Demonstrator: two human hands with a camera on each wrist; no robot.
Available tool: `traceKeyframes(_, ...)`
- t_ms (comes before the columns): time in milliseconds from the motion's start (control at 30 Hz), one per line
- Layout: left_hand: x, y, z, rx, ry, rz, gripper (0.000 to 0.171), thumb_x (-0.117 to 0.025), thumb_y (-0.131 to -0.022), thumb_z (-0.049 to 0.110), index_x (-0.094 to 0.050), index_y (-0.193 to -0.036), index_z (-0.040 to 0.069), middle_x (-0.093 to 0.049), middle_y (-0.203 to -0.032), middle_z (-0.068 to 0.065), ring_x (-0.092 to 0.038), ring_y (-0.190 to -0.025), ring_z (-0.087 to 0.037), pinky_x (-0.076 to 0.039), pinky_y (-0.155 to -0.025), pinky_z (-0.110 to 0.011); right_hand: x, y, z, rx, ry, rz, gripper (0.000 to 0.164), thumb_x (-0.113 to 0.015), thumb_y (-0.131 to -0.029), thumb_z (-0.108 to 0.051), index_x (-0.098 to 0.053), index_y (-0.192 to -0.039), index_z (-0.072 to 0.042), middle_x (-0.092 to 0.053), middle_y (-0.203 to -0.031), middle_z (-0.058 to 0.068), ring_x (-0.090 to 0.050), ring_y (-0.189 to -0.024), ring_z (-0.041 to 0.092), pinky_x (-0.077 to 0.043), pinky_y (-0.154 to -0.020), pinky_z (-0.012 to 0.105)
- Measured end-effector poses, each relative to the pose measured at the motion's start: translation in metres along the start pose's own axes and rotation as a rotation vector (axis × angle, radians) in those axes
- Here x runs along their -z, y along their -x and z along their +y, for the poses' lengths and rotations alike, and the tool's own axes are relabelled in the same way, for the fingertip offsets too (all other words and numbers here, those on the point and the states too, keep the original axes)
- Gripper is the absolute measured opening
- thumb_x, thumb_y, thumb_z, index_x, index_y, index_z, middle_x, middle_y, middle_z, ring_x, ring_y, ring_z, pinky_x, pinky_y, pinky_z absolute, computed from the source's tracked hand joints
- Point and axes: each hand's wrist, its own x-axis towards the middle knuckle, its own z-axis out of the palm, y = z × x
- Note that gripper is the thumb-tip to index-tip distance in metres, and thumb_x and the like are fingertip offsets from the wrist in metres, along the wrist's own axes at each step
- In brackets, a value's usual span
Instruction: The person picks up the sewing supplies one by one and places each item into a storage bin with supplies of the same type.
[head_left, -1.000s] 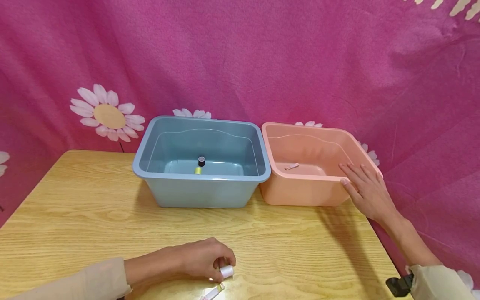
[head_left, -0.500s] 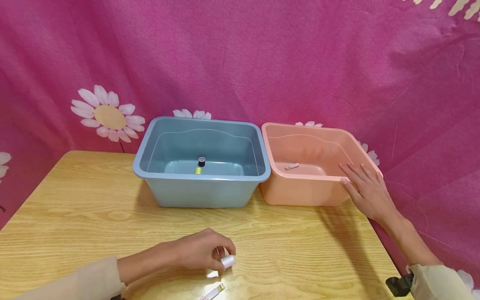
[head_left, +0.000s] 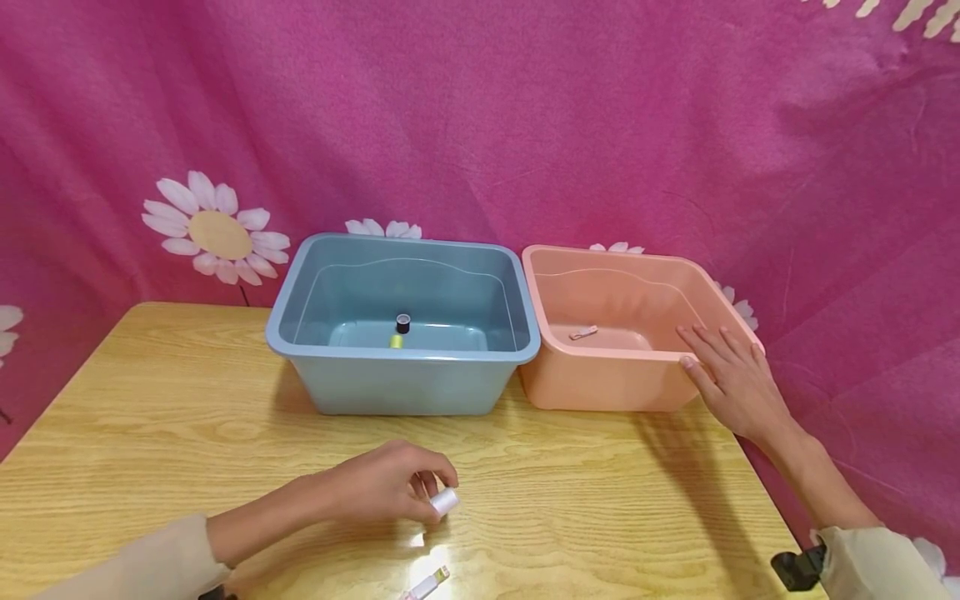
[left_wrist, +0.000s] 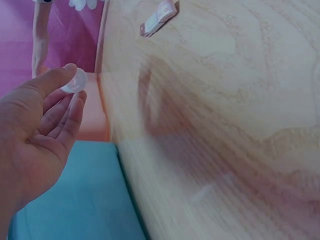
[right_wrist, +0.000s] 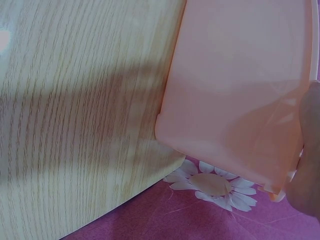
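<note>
Just on the body side of the left hand (head_left: pixel 390 487), a pale connector (head_left: pixel 426 585) lies on the surface (head_left: pixel 562 508), its lower end cut off by the frame! Now the left hand itself: thumb and fingertips pinch a white spool (head_left: pixel 444 501), long axis slanting out of the grip, rightward and a touch away from the body, seemingly off the surface. So this is the nearer hand, while the right hand (head_left: pixel 738 392) is well apart, farther out and to the right. Straight beyond the left hand sits the blue tub (head_left: pixel 405 387), a black spool (head_left: pixel 402 323) and a yellow piece (head_left: pixel 396 341) on its floor. Over to the right, the peach tub (head_left: pixel 607 383), and look, the right hand rests across its near right rim, fingers spread, nothing visible in its grip; a small pink object (head_left: pixel 583 332) lies inside, left of those fingers
</note>
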Motion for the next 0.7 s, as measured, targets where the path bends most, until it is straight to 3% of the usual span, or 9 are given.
traceKeyframes(233, 0.009, 0.002, 0.003, -0.006, -0.034, 0.033, 0.026, -0.079, -0.083, 0.007, -0.070, -0.105, 0.016, -0.067, -0.093, 0.014, -0.064, -0.083, -0.001, -0.054, -0.078, -0.023, 0.001, -0.001, -0.001, 0.007, 0.003, -0.001, 0.047, -0.049, -0.105, -0.028, -0.046, -0.150, -0.013, -0.045, -0.147, 0.024, -0.029, -0.138, 0.053, -0.013, -0.107, 0.072)
traceKeyframes(500, 0.019, 0.001, 0.005, -0.105, -0.071, 0.089, 0.026, -0.079, -0.082, 0.001, -0.070, -0.106, 0.009, -0.069, -0.099, 0.008, -0.065, -0.082, -0.001, -0.055, -0.078, -0.023, 0.000, -0.001, 0.000, 0.012, 0.011, 0.002, 0.047, -0.049, -0.105, -0.028, -0.047, -0.149, -0.012, -0.046, -0.146, 0.025, -0.029, -0.137, 0.052, -0.014, -0.107, 0.072)
traceKeyframes(700, 0.024, 0.000, 0.009, -0.109, -0.088, 0.111, 0.028, -0.082, -0.081, 0.004, -0.071, -0.107, 0.010, -0.070, -0.100, 0.008, -0.065, -0.082, -0.002, -0.055, -0.078, -0.023, 0.000, -0.001, 0.000, 0.014, 0.010, 0.001, 0.047, -0.048, -0.106, -0.028, -0.046, -0.149, -0.013, -0.045, -0.146, 0.025, -0.029, -0.139, 0.051, -0.013, -0.108, 0.070)
